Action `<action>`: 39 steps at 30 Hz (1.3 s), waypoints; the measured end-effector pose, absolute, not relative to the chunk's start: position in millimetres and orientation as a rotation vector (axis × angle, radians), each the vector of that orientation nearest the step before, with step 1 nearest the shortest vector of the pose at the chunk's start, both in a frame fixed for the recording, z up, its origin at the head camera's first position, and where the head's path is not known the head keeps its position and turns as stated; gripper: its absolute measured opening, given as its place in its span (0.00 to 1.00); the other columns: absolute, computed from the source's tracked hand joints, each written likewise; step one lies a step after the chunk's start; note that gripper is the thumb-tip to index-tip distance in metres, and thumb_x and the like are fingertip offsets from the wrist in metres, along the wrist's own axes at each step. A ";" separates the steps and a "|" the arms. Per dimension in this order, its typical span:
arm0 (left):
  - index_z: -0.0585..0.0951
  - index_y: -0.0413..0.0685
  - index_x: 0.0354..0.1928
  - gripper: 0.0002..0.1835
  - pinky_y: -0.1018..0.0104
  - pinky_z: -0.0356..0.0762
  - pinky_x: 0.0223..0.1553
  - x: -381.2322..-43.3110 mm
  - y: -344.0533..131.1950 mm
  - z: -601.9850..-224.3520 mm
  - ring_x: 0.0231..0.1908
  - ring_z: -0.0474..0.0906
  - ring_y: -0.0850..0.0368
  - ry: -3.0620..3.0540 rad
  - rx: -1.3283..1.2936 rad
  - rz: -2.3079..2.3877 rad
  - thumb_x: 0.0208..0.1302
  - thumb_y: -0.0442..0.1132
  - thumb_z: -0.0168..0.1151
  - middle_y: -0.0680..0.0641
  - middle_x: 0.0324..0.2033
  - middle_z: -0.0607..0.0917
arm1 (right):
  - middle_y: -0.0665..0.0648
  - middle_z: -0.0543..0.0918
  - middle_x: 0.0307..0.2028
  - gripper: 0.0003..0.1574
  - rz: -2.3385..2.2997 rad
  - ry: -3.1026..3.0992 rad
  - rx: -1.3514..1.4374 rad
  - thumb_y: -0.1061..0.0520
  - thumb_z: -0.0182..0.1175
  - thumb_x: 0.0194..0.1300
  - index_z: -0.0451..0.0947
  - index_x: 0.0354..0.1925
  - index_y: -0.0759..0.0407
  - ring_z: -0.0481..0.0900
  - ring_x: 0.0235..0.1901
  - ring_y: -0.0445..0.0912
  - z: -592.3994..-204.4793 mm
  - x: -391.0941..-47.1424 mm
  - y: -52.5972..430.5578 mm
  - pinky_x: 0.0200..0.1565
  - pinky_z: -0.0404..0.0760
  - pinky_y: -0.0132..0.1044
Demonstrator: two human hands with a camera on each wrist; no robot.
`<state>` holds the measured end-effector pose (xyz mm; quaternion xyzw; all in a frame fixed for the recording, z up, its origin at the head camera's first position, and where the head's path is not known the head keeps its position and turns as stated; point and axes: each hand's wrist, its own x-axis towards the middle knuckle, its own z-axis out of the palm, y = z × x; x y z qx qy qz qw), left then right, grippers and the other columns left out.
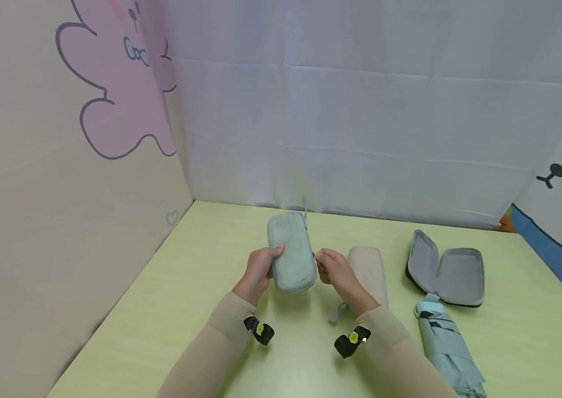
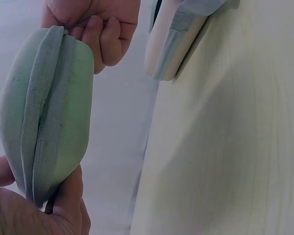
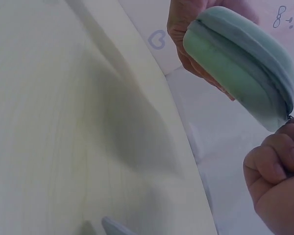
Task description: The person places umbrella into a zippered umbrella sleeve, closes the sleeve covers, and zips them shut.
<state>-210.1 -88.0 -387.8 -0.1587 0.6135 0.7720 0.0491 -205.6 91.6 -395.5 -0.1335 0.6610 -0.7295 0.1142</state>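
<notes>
A mint-green zippered case (image 1: 291, 251) is held up above the table, its broad face turned toward the head camera. My left hand (image 1: 258, 271) grips it by the left edge, thumb over the front. At the opposite edge, the curled fingers of my right hand (image 1: 334, 271) pinch the small dark zipper pull (image 3: 290, 117). In the right wrist view the zipper seam (image 3: 250, 58) runs along the case's side up to those fingers. A narrow dark gap shows along part of the seam in the left wrist view. The fingers hide most of the pull.
A beige case (image 1: 368, 271) with a grey strap lies on the table, partly behind my right forearm. Farther right are an opened grey hard case (image 1: 460, 273) and a folded teal umbrella (image 1: 445, 342). A white curtain (image 1: 360, 110) hangs behind the table (image 1: 161, 320).
</notes>
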 end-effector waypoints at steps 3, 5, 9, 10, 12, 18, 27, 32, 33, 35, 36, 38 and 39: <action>0.71 0.29 0.55 0.25 0.57 0.72 0.47 -209.7 -87.6 -386.8 0.42 0.75 0.51 1.872 -0.490 2.358 0.63 0.41 0.60 0.38 0.47 0.77 | 0.49 0.54 0.16 0.19 -2.142 1.925 -0.394 0.64 0.40 0.71 0.57 0.20 0.61 0.50 0.14 0.38 -395.6 -205.9 92.2 0.19 0.51 0.29; 0.71 0.29 0.55 0.24 0.57 0.72 0.47 -209.2 -87.3 -386.5 0.42 0.75 0.51 1.877 -0.490 2.361 0.63 0.41 0.60 0.38 0.47 0.77 | 0.49 0.54 0.16 0.19 -2.136 1.922 -0.395 0.63 0.40 0.71 0.57 0.20 0.61 0.50 0.14 0.38 -396.1 -205.7 92.3 0.19 0.51 0.29; 0.70 0.29 0.55 0.24 0.58 0.72 0.46 -209.2 -87.6 -387.5 0.43 0.75 0.51 1.880 -0.507 2.370 0.63 0.41 0.60 0.38 0.48 0.77 | 0.49 0.55 0.17 0.18 -2.121 1.927 -0.396 0.63 0.40 0.70 0.59 0.21 0.61 0.52 0.14 0.38 -396.9 -204.7 91.9 0.19 0.52 0.29; 0.70 0.29 0.55 0.25 0.58 0.72 0.46 -209.3 -87.8 -387.8 0.43 0.74 0.51 1.878 -0.513 2.373 0.63 0.41 0.60 0.38 0.48 0.77 | 0.49 0.56 0.17 0.18 -2.118 1.928 -0.396 0.64 0.40 0.70 0.59 0.21 0.61 0.52 0.14 0.38 -396.9 -204.5 91.7 0.19 0.52 0.29; 0.70 0.29 0.55 0.25 0.58 0.71 0.46 -209.9 -88.2 -388.1 0.43 0.74 0.51 1.870 -0.526 2.383 0.63 0.41 0.60 0.38 0.48 0.76 | 0.49 0.56 0.17 0.17 -2.113 1.931 -0.396 0.64 0.39 0.69 0.60 0.22 0.61 0.53 0.14 0.38 -396.8 -204.2 91.4 0.19 0.53 0.29; 0.70 0.29 0.55 0.25 0.60 0.71 0.45 -211.9 -89.3 -387.2 0.43 0.74 0.51 1.869 -0.538 2.410 0.63 0.41 0.60 0.38 0.48 0.76 | 0.49 0.56 0.16 0.17 -2.115 1.933 -0.412 0.64 0.39 0.69 0.60 0.22 0.61 0.53 0.14 0.38 -395.7 -202.7 90.5 0.19 0.52 0.29; 0.70 0.28 0.53 0.23 0.66 0.73 0.37 -213.8 -94.1 -391.0 0.34 0.75 0.58 1.767 -0.562 2.483 0.63 0.40 0.59 0.44 0.37 0.78 | 0.49 0.56 0.16 0.18 -2.120 1.926 -0.467 0.64 0.40 0.71 0.59 0.21 0.61 0.52 0.14 0.38 -395.9 -200.8 88.0 0.19 0.52 0.28; 0.65 0.30 0.59 0.27 0.57 0.71 0.50 -213.4 -94.3 -393.9 0.46 0.75 0.50 1.682 -0.440 2.456 0.65 0.41 0.55 0.38 0.49 0.76 | 0.49 0.57 0.16 0.17 -2.131 1.989 -0.427 0.64 0.41 0.70 0.60 0.22 0.65 0.52 0.14 0.38 -393.9 -202.4 88.9 0.19 0.52 0.28; 0.65 0.30 0.60 0.28 0.56 0.70 0.51 -213.4 -93.8 -394.4 0.48 0.74 0.50 1.676 -0.425 2.446 0.64 0.42 0.56 0.37 0.51 0.75 | 0.49 0.57 0.16 0.17 -2.129 2.000 -0.419 0.64 0.41 0.70 0.60 0.22 0.65 0.53 0.14 0.38 -393.4 -202.5 89.3 0.19 0.52 0.28; 0.66 0.31 0.60 0.30 0.59 0.72 0.49 -213.4 -91.6 -395.5 0.47 0.75 0.50 1.695 -0.421 2.406 0.61 0.43 0.60 0.37 0.51 0.76 | 0.50 0.58 0.16 0.16 -2.118 2.019 -0.417 0.65 0.41 0.70 0.61 0.23 0.66 0.53 0.14 0.38 -392.8 -202.6 90.2 0.19 0.52 0.28; 0.67 0.31 0.59 0.31 0.60 0.74 0.47 -213.4 -90.4 -396.1 0.45 0.76 0.51 1.714 -0.425 2.383 0.59 0.44 0.62 0.38 0.50 0.77 | 0.50 0.58 0.16 0.16 -2.112 2.025 -0.421 0.65 0.41 0.70 0.62 0.23 0.66 0.53 0.14 0.38 -392.4 -202.6 90.3 0.18 0.52 0.29; 0.69 0.32 0.57 0.33 0.64 0.75 0.42 -213.7 -87.8 -397.2 0.41 0.77 0.54 1.727 -0.448 2.355 0.55 0.46 0.66 0.40 0.46 0.79 | 0.50 0.58 0.16 0.16 -2.102 2.034 -0.431 0.64 0.41 0.70 0.62 0.24 0.66 0.53 0.14 0.39 -391.2 -202.1 89.8 0.18 0.53 0.29; 0.70 0.32 0.56 0.34 0.65 0.76 0.40 -213.6 -87.0 -398.0 0.39 0.78 0.55 1.738 -0.462 2.343 0.53 0.46 0.68 0.41 0.44 0.80 | 0.50 0.58 0.16 0.16 -2.095 2.040 -0.440 0.64 0.42 0.70 0.62 0.24 0.67 0.54 0.13 0.39 -390.3 -201.8 89.5 0.18 0.53 0.29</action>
